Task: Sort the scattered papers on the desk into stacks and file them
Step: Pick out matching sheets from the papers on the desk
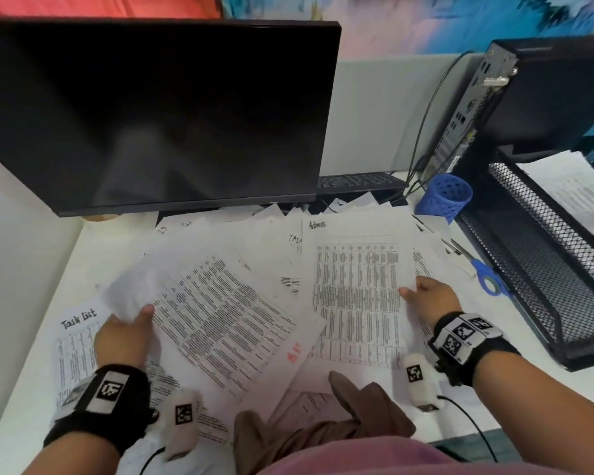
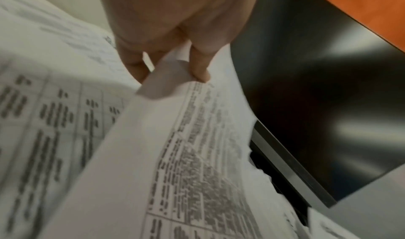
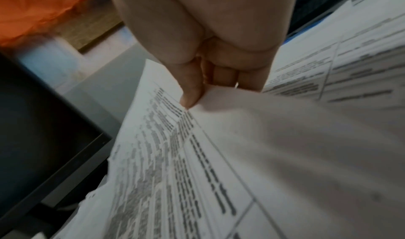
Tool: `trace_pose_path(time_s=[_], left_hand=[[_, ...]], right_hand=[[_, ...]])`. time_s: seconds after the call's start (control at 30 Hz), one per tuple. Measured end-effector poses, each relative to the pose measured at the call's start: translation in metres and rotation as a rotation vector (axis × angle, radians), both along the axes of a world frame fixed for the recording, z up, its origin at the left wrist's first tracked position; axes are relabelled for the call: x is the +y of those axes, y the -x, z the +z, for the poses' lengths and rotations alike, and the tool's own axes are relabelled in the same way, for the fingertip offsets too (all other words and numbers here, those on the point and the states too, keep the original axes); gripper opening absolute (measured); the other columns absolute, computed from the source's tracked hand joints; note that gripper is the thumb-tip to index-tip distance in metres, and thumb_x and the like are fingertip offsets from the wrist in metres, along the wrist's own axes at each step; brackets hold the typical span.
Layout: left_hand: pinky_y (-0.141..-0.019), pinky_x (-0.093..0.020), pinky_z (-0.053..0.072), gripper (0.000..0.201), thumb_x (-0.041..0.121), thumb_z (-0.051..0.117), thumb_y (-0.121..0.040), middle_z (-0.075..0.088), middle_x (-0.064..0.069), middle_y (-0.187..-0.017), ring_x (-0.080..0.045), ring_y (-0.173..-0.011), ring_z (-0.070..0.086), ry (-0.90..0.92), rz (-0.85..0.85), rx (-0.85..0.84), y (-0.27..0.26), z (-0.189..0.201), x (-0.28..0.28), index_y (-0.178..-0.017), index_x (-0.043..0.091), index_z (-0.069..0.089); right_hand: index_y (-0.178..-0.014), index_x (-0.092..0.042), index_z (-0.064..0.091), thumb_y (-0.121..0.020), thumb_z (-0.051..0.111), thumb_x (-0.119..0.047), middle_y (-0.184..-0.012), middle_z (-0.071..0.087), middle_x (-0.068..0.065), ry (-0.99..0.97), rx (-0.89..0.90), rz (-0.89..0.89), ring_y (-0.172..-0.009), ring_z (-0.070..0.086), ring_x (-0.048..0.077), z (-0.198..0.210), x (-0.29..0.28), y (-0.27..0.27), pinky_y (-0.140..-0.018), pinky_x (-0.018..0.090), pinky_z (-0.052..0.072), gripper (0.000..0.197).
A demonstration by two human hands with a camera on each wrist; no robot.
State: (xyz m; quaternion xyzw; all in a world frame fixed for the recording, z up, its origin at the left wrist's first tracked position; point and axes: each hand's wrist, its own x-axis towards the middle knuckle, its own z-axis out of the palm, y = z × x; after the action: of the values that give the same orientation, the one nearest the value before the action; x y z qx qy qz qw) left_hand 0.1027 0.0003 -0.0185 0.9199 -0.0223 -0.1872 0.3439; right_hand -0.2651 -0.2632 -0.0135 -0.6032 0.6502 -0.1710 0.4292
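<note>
Many printed sheets lie scattered across the white desk (image 1: 31, 269) in front of the monitor. My left hand (image 1: 126, 332) pinches the curled left edge of a tilted table-printed sheet (image 1: 220, 310), lifted off the pile; the left wrist view shows thumb and fingers (image 2: 200, 66) gripping that sheet (image 2: 175, 139). My right hand (image 1: 429, 296) pinches the right edge of a sheet headed "Admin" (image 1: 357, 286); the right wrist view shows the thumb (image 3: 192, 94) on top of that paper (image 3: 197, 156). A "Task list" sheet (image 1: 74, 341) lies flat at the left.
A black monitor (image 1: 151, 114) stands close behind the papers, a keyboard (image 1: 357, 181) behind it. At the right stand a black mesh filing tray (image 1: 535, 269) holding papers, a computer case (image 1: 528, 97), a blue pen cup (image 1: 446, 197) and blue-handled scissors (image 1: 487, 275).
</note>
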Motion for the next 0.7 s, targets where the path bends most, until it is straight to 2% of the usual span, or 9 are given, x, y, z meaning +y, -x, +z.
trace_pose_path(time_s=[0.1, 0.2, 0.3, 0.4, 0.47, 0.53, 0.57, 0.63, 0.7], left_hand=[[-0.061, -0.034, 0.039, 0.057, 0.045, 0.058, -0.090, 0.063, -0.021, -0.069, -0.034, -0.064, 0.060, 0.111, -0.081, 0.006, -0.006, 0.005, 0.014, -0.077, -0.010, 0.063], [-0.064, -0.039, 0.039, 0.050, 0.044, 0.071, -0.080, 0.050, -0.016, -0.057, -0.032, -0.057, 0.053, 0.172, -0.156, 0.092, -0.001, 0.009, 0.018, -0.065, 0.001, 0.050], [-0.080, -0.044, 0.049, 0.065, 0.039, 0.087, -0.057, 0.062, -0.016, -0.084, -0.033, -0.078, 0.061, 0.271, -0.117, 0.340, 0.004, -0.008, 0.018, -0.101, -0.001, 0.061], [-0.098, -0.046, 0.045, 0.092, 0.050, 0.090, -0.051, 0.065, -0.014, -0.120, -0.031, -0.107, 0.062, 0.244, -0.203, 0.455, 0.022, -0.029, 0.011, -0.123, 0.002, 0.058], [-0.092, -0.042, 0.046, 0.078, 0.048, 0.083, -0.066, 0.068, -0.012, -0.111, -0.030, -0.102, 0.061, 0.157, -0.265, 0.368, 0.041, -0.023, 0.005, -0.121, -0.001, 0.059], [-0.084, -0.042, 0.045, 0.061, 0.040, 0.076, -0.078, 0.068, -0.012, -0.083, -0.035, -0.092, 0.062, 0.176, -0.239, 0.328, 0.049, -0.020, 0.001, -0.107, -0.012, 0.061], [-0.091, -0.045, 0.042, 0.059, 0.038, 0.073, -0.082, 0.067, -0.018, -0.091, -0.040, -0.102, 0.060, 0.167, -0.173, 0.285, 0.049, -0.016, 0.001, -0.109, -0.013, 0.059], [-0.101, -0.038, 0.037, 0.065, 0.030, 0.063, -0.092, 0.057, -0.026, -0.127, -0.039, -0.122, 0.051, 0.249, -0.039, 0.250, 0.044, -0.009, 0.007, -0.144, -0.001, 0.038], [-0.090, -0.027, 0.038, 0.058, 0.014, 0.056, -0.096, 0.064, -0.013, -0.105, -0.026, -0.091, 0.062, 0.493, 0.100, 0.388, 0.029, -0.010, 0.010, -0.149, 0.021, 0.034]], right_hand=[[-0.072, -0.013, 0.064, -0.087, 0.063, -0.011, -0.064, 0.062, -0.002, -0.032, -0.147, -0.044, -0.067, 0.057, 0.020, 0.002, -0.005, 0.015, -0.061, 0.025, 0.045, 0.015], [-0.070, -0.005, 0.060, -0.084, 0.067, -0.013, -0.051, 0.054, -0.002, -0.087, -0.209, -0.047, -0.050, 0.047, 0.015, 0.003, -0.007, 0.027, -0.051, 0.023, 0.037, 0.018], [-0.062, -0.008, 0.043, -0.086, 0.066, -0.012, -0.044, 0.036, 0.000, -0.111, -0.215, -0.081, -0.037, 0.029, 0.012, 0.002, -0.007, 0.033, -0.041, 0.018, 0.023, 0.033], [-0.066, -0.002, 0.046, -0.086, 0.066, -0.012, -0.047, 0.041, 0.006, -0.138, -0.202, -0.042, -0.038, 0.034, 0.013, 0.001, 0.000, 0.031, -0.043, 0.020, 0.029, 0.031], [-0.065, -0.003, 0.048, -0.088, 0.064, -0.009, -0.045, 0.043, 0.003, -0.163, -0.235, -0.049, -0.035, 0.036, 0.010, -0.003, 0.005, 0.030, -0.040, 0.017, 0.031, 0.028], [-0.064, -0.010, 0.050, -0.088, 0.063, -0.006, -0.038, 0.043, -0.005, -0.179, -0.313, -0.112, -0.030, 0.034, 0.006, -0.006, 0.008, 0.030, -0.033, 0.013, 0.028, 0.027], [-0.066, -0.011, 0.054, -0.085, 0.067, -0.010, -0.042, 0.049, -0.003, -0.194, -0.371, -0.150, -0.033, 0.040, 0.008, -0.006, 0.009, 0.030, -0.037, 0.014, 0.033, 0.024], [-0.069, -0.011, 0.057, -0.078, 0.075, -0.020, -0.064, 0.063, 0.010, -0.224, -0.493, -0.236, -0.050, 0.056, 0.019, -0.005, 0.009, 0.030, -0.057, 0.023, 0.047, 0.021], [-0.070, -0.010, 0.053, -0.087, 0.062, -0.008, -0.066, 0.068, 0.008, -0.273, -0.607, -0.319, -0.055, 0.064, 0.020, 0.000, 0.009, 0.029, -0.060, 0.025, 0.053, 0.020]])
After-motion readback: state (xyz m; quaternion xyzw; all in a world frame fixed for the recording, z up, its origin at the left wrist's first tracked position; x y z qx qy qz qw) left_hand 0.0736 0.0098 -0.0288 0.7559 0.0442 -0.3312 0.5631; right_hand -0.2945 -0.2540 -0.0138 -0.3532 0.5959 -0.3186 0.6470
